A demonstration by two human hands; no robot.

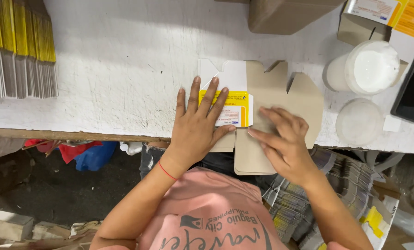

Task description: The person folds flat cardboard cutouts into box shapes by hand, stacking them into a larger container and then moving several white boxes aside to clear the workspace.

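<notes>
Now — left hand (198, 124) flat, open on carton blank (244, 109) | right hand (283, 139) fingers pressing its brown flap — table (123, 69)

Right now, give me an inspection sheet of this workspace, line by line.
Surface: white table, scuffed paint, worn front edge.
Job's things: flat carton blank, brown side up, with a yellow and white printed panel folded over.
Clutter: stack of flat cartons at left; open white tub and its lid; black phone; cardboard box.
Grippers: left hand pressed flat on the printed panel; right hand rubbing the brown flap.
Cables: nothing seen.
Surroundings: bundled cartons below the table at right; blue bag beneath.
</notes>
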